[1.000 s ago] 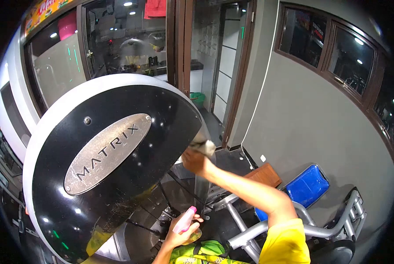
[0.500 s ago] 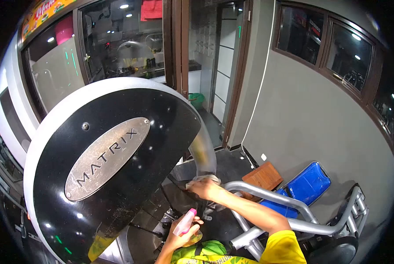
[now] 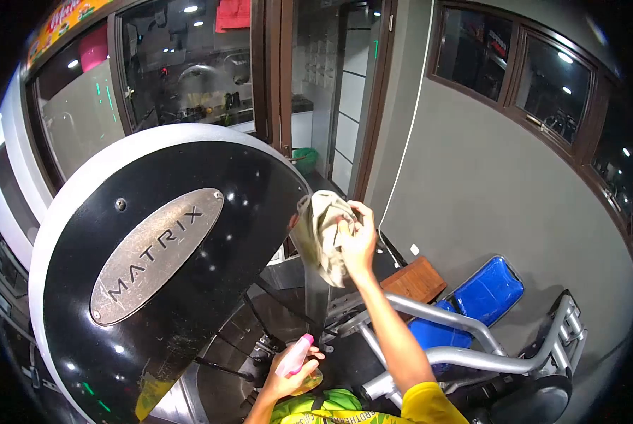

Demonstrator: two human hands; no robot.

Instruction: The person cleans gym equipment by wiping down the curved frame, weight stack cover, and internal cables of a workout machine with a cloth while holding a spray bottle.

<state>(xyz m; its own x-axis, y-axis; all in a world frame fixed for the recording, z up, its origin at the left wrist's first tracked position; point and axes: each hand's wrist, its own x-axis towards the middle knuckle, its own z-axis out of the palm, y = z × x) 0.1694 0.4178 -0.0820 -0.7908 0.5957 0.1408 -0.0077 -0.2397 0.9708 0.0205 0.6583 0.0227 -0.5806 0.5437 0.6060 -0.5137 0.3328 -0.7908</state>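
My right hand [image 3: 357,237] is closed on a crumpled pale cloth [image 3: 326,230], held against the right edge of a big rounded machine cover [image 3: 182,297]. The cover is black with a silver rim and an oval plate [image 3: 157,256] reading MATRIX. Lower down, close to my body, my left hand [image 3: 282,381] is wrapped round a small spray bottle [image 3: 294,355] with a pink top. The bottle is tilted, and its lower part is hidden by my fingers.
Silver tubular bars [image 3: 465,357] of gym equipment stand at my right. Behind them are a blue padded piece [image 3: 489,290] and a brown wooden box [image 3: 415,280] by the grey wall [image 3: 500,177]. A green bin [image 3: 304,160] shows beyond the doorway. Thin dark rods run beneath the cover.
My right hand has risen with the cloth along the cover's right edge, from its lower end to near its upper part. My left hand keeps the bottle in almost the same place.
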